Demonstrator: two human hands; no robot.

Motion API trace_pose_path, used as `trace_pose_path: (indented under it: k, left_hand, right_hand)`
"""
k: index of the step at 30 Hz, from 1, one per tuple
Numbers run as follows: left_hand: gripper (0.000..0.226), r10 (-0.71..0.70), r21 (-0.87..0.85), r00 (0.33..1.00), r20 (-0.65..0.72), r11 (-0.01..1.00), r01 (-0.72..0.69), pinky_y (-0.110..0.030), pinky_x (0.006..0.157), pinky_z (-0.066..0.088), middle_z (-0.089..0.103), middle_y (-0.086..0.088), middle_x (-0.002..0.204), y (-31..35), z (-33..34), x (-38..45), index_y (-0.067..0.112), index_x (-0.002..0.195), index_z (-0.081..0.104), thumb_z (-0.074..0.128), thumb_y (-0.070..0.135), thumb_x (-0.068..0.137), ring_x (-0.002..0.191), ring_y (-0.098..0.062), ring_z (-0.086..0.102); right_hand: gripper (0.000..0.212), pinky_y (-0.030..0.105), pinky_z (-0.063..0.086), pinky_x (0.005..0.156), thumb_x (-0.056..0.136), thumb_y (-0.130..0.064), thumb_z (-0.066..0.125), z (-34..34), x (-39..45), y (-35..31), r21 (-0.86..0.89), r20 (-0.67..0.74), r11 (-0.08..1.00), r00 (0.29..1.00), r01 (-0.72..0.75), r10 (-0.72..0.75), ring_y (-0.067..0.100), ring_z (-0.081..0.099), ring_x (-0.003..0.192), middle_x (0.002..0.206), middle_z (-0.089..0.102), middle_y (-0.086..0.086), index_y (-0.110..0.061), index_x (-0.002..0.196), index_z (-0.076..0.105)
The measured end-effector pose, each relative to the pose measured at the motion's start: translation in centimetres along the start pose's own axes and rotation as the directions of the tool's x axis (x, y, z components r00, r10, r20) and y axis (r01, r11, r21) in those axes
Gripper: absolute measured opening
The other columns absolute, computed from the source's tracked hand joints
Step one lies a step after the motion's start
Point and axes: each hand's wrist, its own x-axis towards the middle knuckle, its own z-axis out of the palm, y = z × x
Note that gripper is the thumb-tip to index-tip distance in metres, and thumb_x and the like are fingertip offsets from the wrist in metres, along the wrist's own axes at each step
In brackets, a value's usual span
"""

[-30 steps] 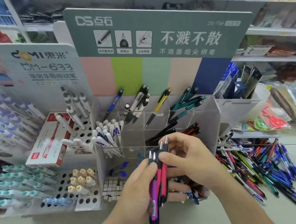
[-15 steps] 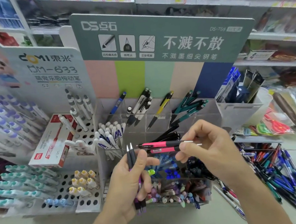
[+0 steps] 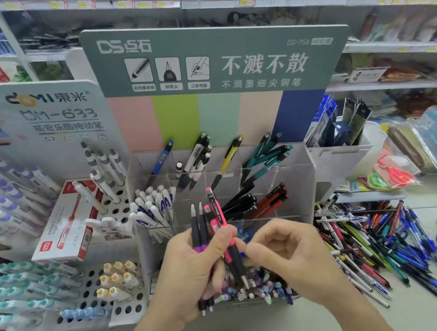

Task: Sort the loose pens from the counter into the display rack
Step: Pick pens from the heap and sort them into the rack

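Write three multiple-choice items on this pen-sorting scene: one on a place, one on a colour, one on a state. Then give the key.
1. Where is the pile of loose pens? A) right of the display rack B) on a shelf C) in a box
2. What colour accents mark the tallest pens held? A) green B) pink C) yellow
3. The left hand is: A) empty B) flat on the counter C) gripping pens

Key: 1 A, the pile lies on the counter to the right. 2 B, pink caps and bands show. 3 C, its fingers wrap round pink and purple pens.
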Motion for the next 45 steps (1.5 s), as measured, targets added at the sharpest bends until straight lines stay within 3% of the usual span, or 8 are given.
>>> trace_pose_path:
  k: [6, 15, 20, 24, 27, 36, 42, 45]
  left_hand:
    - [0.03, -0.148, 0.274, 0.937, 0.317, 0.96, 0.059, -0.015, 0.033, 0.027, 0.072, -0.03, 0.089, 0.0, 0.2, 0.2, 0.012, 0.081, 0.074, 0.078, 0.042, 0.083, 0.029, -0.012, 0.039]
    - [0.026, -0.215, 0.416, 0.934, 0.284, 0.906, 0.082, -0.019, 0.035, 0.023, 0.075, -0.011, 0.073, -0.2, 1.9, -0.3, 0.005, 0.09, 0.073, 0.074, 0.031, 0.089, 0.03, -0.012, 0.036]
    - [0.042, -0.01, 0.192, 0.998, -0.061, 0.981, 0.021, -0.019, 0.033, 0.026, 0.071, -0.02, 0.077, -0.8, 2.7, 0.1, 0.01, 0.092, 0.074, 0.06, 0.048, 0.081, 0.031, -0.016, 0.033]
    - [0.038, -0.114, -0.171, 0.99, -0.083, 0.98, 0.099, -0.022, 0.031, 0.031, 0.061, -0.015, 0.076, -0.5, 3.3, 0.3, -0.004, 0.109, 0.061, 0.055, 0.03, 0.092, 0.038, -0.017, 0.043]
    - [0.033, -0.162, -0.334, 0.986, -0.023, 0.931, 0.146, -0.024, 0.035, 0.037, 0.055, -0.016, 0.079, -0.4, 4.4, 0.0, -0.005, 0.106, 0.059, 0.058, 0.021, 0.086, 0.051, -0.021, 0.05]
    - [0.044, -0.062, 0.04, 0.972, -0.226, 0.997, 0.073, -0.035, 0.075, 0.039, 0.047, 0.001, 0.072, -1.2, 6.7, 0.2, 0.021, 0.072, 0.061, 0.043, 0.048, 0.101, 0.072, -0.02, 0.045]
    - [0.043, -0.011, 0.012, 0.955, -0.297, 1.0, 0.016, -0.031, 0.07, 0.043, 0.046, 0.003, 0.073, -1.3, 7.4, 0.4, 0.02, 0.076, 0.064, 0.043, 0.054, 0.092, 0.069, -0.016, 0.045]
    - [0.039, 0.013, -0.042, 0.959, -0.284, 0.999, -0.026, -0.03, 0.055, 0.047, 0.042, -0.001, 0.07, -1.4, 7.9, 0.4, 0.017, 0.08, 0.063, 0.049, 0.053, 0.089, 0.057, -0.013, 0.043]
  right_hand:
    - [0.025, 0.024, 0.052, 0.06, 0.089, -0.03, 0.078, -2.1, 1.5, -0.9, -0.024, 0.031, 0.997, 0.997, 0.074, -0.073, 0.017, 0.064, 0.068, 0.086, 0.07, -0.001, -0.025, 0.112, 0.071]
    - [0.02, 0.033, 0.058, 0.055, 0.084, -0.016, 0.079, -4.3, 1.1, -0.9, -0.019, 0.25, 0.997, 0.965, -0.072, 0.075, 0.026, 0.07, 0.063, 0.077, 0.071, 0.013, -0.009, 0.096, 0.065]
    - [0.024, 0.03, 0.061, 0.062, 0.08, -0.013, 0.072, -8.0, 0.3, -2.9, 0.008, -0.102, 0.998, 0.993, 0.065, -0.063, 0.028, 0.071, 0.063, 0.075, 0.072, 0.017, 0.0, 0.098, 0.064]
    - [0.014, 0.027, 0.061, 0.069, 0.089, -0.025, 0.071, -11.3, 1.1, -4.6, -0.129, -0.598, 0.94, 0.732, 0.315, -0.328, 0.021, 0.072, 0.07, 0.079, 0.074, 0.006, -0.017, 0.099, 0.066]
    - [0.018, 0.03, 0.06, 0.069, 0.093, -0.019, 0.073, -12.3, 3.5, -4.8, -0.253, -0.659, 0.892, 0.609, 0.374, -0.442, 0.02, 0.073, 0.069, 0.08, 0.073, 0.003, -0.01, 0.105, 0.064]
    - [0.014, 0.004, 0.043, 0.063, 0.092, -0.023, 0.075, -9.9, 9.1, -2.2, -0.429, -0.504, 0.896, 0.793, 0.115, -0.343, -0.012, 0.058, 0.066, 0.083, 0.064, -0.009, -0.022, 0.099, 0.063]
    - [0.014, 0.017, 0.046, 0.071, 0.095, -0.02, 0.068, -8.1, 3.6, -2.1, -0.459, -0.566, 0.856, 0.664, 0.238, -0.488, 0.009, 0.054, 0.075, 0.093, 0.055, -0.004, -0.024, 0.103, 0.058]
    - [0.005, 0.023, 0.05, 0.063, 0.094, -0.024, 0.068, -5.8, -1.0, -1.0, -0.212, -0.282, 0.957, 0.925, 0.196, -0.252, 0.01, 0.061, 0.071, 0.08, 0.067, -0.007, -0.028, 0.094, 0.067]
